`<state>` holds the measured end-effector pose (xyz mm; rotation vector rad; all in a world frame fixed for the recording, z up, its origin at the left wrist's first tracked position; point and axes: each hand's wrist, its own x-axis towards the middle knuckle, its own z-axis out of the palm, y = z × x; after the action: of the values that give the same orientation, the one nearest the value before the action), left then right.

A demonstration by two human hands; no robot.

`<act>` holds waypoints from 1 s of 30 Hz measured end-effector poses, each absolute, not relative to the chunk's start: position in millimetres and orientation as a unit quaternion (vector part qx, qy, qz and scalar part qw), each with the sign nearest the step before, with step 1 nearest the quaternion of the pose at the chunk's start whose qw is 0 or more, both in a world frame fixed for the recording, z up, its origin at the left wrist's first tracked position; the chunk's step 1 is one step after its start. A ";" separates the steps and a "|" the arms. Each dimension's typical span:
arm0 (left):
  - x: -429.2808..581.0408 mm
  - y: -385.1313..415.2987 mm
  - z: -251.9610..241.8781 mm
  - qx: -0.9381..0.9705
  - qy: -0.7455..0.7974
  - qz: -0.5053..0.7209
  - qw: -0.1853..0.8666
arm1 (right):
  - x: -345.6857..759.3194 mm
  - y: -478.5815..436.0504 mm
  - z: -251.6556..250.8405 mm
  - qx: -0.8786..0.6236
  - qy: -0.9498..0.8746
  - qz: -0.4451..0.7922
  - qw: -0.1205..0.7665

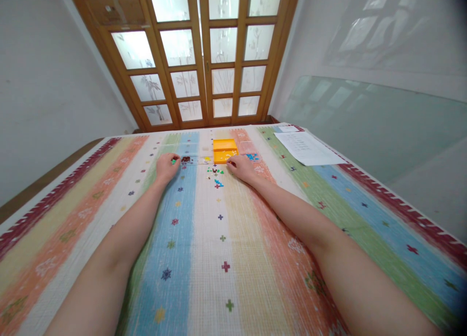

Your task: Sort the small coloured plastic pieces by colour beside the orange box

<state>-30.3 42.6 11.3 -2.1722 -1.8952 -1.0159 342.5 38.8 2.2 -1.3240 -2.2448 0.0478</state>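
My left hand (pixel 168 166) rests at the left of the small pieces, its thumb and fingertips pressed together. Green bits show right at its fingertips, and dark brown pieces (pixel 186 159) lie just beyond them. My right hand (pixel 241 166) is closed in a pinch at the near right corner of an open orange box (pixel 225 145). Whatever either pinch holds is too small to make out. Small white pieces lie in the box's near half. Between my hands are loose green and brown pieces (pixel 215 171), and blue pieces (pixel 219 183) lie nearer to me.
Blue pieces (pixel 252 157) sit in what looks like a clear tray right of the box. Yellow pieces (pixel 207 158) lie left of it. Printed paper (pixel 306 149) lies at the far right on the striped tablecloth (pixel 207 258). Wooden glazed doors (pixel 204 68) stand behind the table.
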 end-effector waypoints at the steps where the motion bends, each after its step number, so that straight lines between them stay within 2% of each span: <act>1: -34.1 44.0 10.5 -0.702 -0.629 -0.330 0.048 | 342.3 38.6 2.3 -0.490 -0.831 0.019 0.263; 12: -63.3 50.8 0.1 -0.629 -0.716 -0.293 0.083 | 342.1 36.9 4.0 -0.493 -0.833 0.030 0.249; 17: -31.6 41.9 6.7 -0.708 -0.641 -0.290 0.058 | 342.1 36.6 4.6 -0.489 -0.836 0.029 0.248; 24: 34.2 11.6 18.9 -0.870 -0.430 -0.238 -0.019 | 341.7 34.7 6.7 -0.487 -0.838 0.026 0.245; 30: 55.5 -3.3 21.4 -0.899 -0.376 -0.218 -0.056 | 340.3 31.9 10.3 -0.488 -0.840 0.030 0.236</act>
<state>55.5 -3.3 21.4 -2.9301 -1.2244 -0.7102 340.3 31.9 10.3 -1.3386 -2.3040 0.0813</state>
